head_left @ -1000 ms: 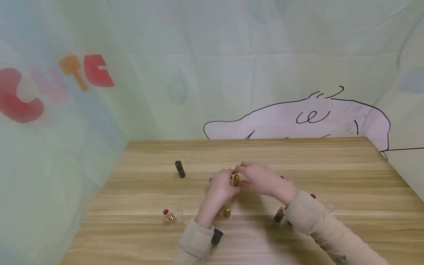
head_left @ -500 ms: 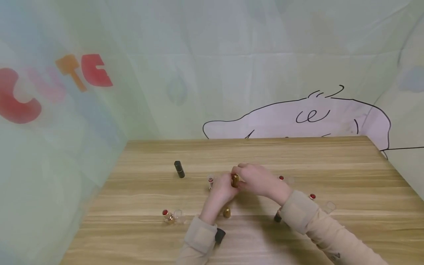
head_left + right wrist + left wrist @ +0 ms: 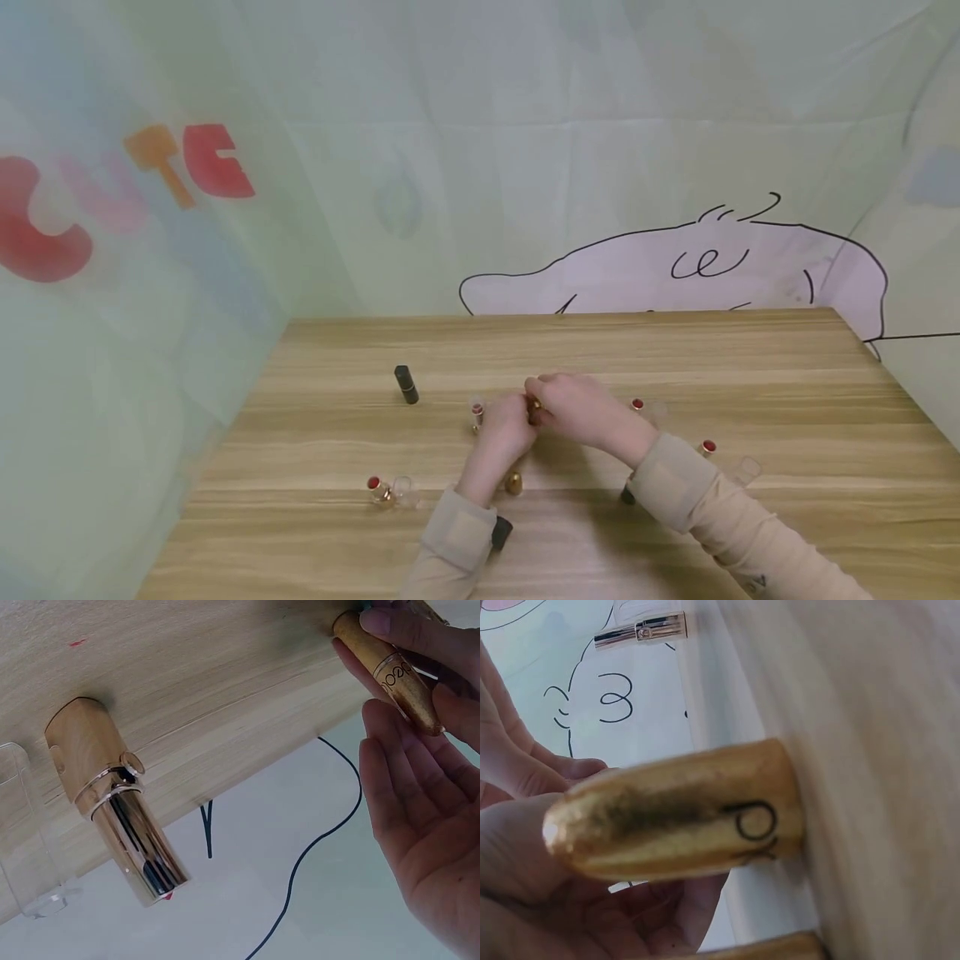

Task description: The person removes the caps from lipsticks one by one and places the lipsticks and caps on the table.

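Observation:
My left hand (image 3: 508, 429) and right hand (image 3: 588, 408) meet over the middle of the table. Between them they hold a gold lipstick (image 3: 390, 671) with black lettering, clearest in the right wrist view. The left fingers pinch its lower part, and the right fingers hold its rounded top end. In the head view only a bit of its gold surface shows between the fingertips. A second gold lipstick (image 3: 513, 483) stands on the table just nearer than the left hand. It appears large in the left wrist view, where the gold tube (image 3: 682, 814) partly covers the hands.
A closed black lipstick (image 3: 407, 385) stands at the back left. Opened red lipsticks stand around, one (image 3: 380, 492) beside a clear cap (image 3: 405, 492), another (image 3: 707, 447) near the right sleeve. The right sleeve partly hides a black lipstick base (image 3: 628, 495). A patterned cloth (image 3: 420, 167) hangs behind.
The gold lipstick between the hands has sunk lower and is more covered by the fingers. The hands have drawn closer together, and the right forearm has shifted slightly left.

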`<action>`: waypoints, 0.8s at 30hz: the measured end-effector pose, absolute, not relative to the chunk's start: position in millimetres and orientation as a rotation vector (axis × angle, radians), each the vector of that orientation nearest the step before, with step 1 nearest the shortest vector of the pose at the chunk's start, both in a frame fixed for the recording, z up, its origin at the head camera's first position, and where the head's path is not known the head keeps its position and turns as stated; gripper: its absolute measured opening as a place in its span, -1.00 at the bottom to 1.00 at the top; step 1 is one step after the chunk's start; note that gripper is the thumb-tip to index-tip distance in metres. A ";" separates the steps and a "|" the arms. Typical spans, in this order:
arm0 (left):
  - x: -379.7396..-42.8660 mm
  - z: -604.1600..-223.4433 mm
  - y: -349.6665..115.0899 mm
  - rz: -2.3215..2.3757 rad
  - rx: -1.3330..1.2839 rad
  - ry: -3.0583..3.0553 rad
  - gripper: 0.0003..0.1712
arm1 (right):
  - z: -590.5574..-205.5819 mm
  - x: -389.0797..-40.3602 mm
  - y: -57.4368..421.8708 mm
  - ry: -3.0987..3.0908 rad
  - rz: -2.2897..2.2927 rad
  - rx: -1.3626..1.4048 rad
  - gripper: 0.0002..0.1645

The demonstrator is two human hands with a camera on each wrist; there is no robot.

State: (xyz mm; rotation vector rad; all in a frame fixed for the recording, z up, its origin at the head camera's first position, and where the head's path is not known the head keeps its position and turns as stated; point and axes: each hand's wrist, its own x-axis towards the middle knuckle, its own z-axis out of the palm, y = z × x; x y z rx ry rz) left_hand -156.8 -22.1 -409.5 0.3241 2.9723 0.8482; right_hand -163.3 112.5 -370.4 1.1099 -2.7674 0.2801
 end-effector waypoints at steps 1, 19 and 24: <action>-156.6 -409.6 -21.7 0.841 0.335 2.983 -0.85 | -370.2 -163.0 112.5 -2.765 0.281 1.107 -0.83; -151.8 -407.8 -16.7 0.798 0.377 3.068 -0.84 | -367.7 -159.3 117.4 -2.768 0.325 1.122 -0.83; -150.5 -405.7 -16.7 0.787 0.382 3.081 -0.86 | -366.6 -158.9 117.9 -2.786 0.337 1.129 -0.85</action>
